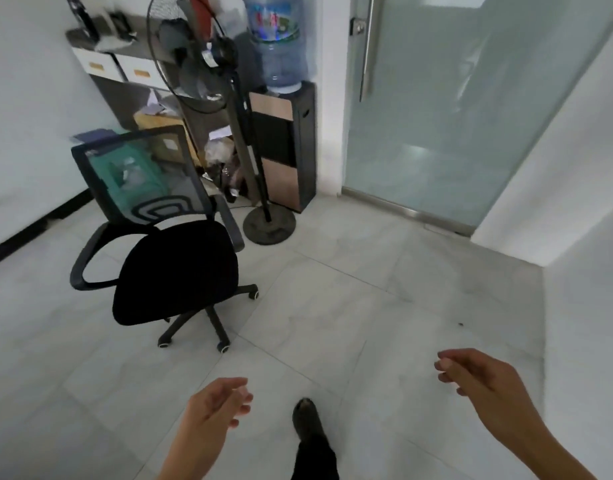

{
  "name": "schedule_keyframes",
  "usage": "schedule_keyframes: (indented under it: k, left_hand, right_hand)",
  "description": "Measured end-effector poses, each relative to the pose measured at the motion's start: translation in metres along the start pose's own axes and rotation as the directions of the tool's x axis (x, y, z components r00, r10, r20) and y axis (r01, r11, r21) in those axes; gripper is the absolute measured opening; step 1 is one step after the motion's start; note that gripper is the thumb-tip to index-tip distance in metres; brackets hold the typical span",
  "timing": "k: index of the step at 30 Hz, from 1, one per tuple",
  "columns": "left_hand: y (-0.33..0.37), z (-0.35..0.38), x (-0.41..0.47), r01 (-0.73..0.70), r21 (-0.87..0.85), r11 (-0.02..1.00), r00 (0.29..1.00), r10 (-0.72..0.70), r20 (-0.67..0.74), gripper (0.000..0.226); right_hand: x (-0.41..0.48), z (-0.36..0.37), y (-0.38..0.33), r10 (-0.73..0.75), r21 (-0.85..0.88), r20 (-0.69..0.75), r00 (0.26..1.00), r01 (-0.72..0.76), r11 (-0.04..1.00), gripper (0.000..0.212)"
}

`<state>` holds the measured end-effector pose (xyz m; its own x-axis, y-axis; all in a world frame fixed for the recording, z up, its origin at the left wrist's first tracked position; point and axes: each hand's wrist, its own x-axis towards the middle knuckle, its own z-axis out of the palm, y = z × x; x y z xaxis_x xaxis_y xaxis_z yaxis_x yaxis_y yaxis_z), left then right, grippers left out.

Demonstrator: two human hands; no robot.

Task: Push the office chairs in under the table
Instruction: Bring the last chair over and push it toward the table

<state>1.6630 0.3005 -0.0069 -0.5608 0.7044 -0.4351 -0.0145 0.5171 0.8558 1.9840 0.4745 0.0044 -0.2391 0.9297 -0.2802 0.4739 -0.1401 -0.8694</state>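
A black office chair (175, 268) with a mesh back, armrests and castors stands on the pale tiled floor at the left, its seat facing me. My left hand (216, 407) hovers low in the middle, fingers loosely curled and apart, holding nothing. My right hand (478, 375) hangs at the lower right, fingers loosely bent, also holding nothing. Both hands are well short of the chair. No table is in view.
Behind the chair stand a pedestal fan (194, 53) with a round base (268, 225), a water dispenser (284, 147), and cluttered shelves (125, 67). A frosted glass door (454, 109) is at the right, a white wall (582, 237) beside it. My foot (307, 420) steps forward.
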Motion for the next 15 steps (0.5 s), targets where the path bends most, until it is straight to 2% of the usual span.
schedule_keyframes:
  k: [6,15]
  left_hand:
    - [0.050,-0.015,0.138,0.034,-0.042,0.999,0.995,-0.038,-0.097,0.013]
    - [0.194,-0.037,0.314,-0.034,-0.012,0.999,0.992,0.033,-0.118,0.012]
  right_hand:
    - [0.147,0.047,-0.044,-0.006,-0.055,0.056,0.998,0.009,0.998,0.009]
    - [0.344,0.088,-0.149,-0.027,-0.060,0.089,0.996,0.032,0.998,0.011]
